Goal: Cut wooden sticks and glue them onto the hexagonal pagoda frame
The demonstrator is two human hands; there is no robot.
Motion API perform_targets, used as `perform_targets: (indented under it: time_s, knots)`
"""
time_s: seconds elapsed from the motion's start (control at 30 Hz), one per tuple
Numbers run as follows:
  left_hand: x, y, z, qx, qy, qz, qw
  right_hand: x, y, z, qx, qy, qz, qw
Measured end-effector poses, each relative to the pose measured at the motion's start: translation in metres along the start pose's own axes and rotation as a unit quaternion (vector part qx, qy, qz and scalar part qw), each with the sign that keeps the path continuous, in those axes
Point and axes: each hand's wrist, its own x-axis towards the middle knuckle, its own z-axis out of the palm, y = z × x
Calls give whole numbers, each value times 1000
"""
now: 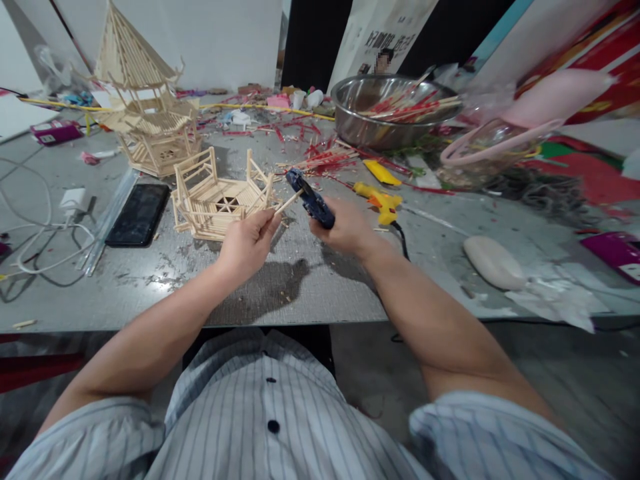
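Observation:
My left hand [250, 243] pinches a thin wooden stick [289, 203] between thumb and fingers. The far end of the stick meets the jaws of a dark blue hand cutter [311, 200], whose exact type is hard to make out. My right hand [345, 227] is wrapped round its handles. Just beyond my left hand sits a six-sided wooden stick frame [200, 217] with low railings and a slatted floor. Behind it to the left stands a taller stick pagoda [160, 127] with a pointed roof.
A yellow glue gun [383, 203] lies right of my right hand, its cord running toward the table edge. Farther back is a steel bowl [360, 130] of red-wrapped sticks. A black phone [139, 215], white cables and a pale mouse-shaped object [494, 262] lie on the table.

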Motion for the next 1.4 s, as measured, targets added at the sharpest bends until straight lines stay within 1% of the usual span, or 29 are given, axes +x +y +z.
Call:
perform_targets:
  time_s: [0.2,0.37,0.63,0.73,0.87,1.0,1.17,1.27,1.4]
  knots:
    - [1,-2,1,7,2,-2,1000,0,-3,0,-6,7,6,1000]
    - [2,-3,1,12,1,-11,1000,0,-4,2,-17,10,25,999]
    - [1,-6,2,31,9,-7,999,-1,0,8,-31,52,15,998]
    - [1,-7,2,59,23,-13,998,-1,1,10,-35,55,13,998]
    - [0,-8,3,119,43,-15,992,0,-1,9,-32,36,17,999]
    - [0,-9,2,165,43,8,985,0,-2,9,-12,18,-15,1000]
    - [-2,-7,0,147,27,42,988,-2,-2,9,10,19,-42,999]
    - [-2,-5,0,123,11,30,992,-2,-4,9,22,13,-51,998]
    - [0,-6,-1,60,-19,2,998,-1,-5,8,28,4,-55,998]
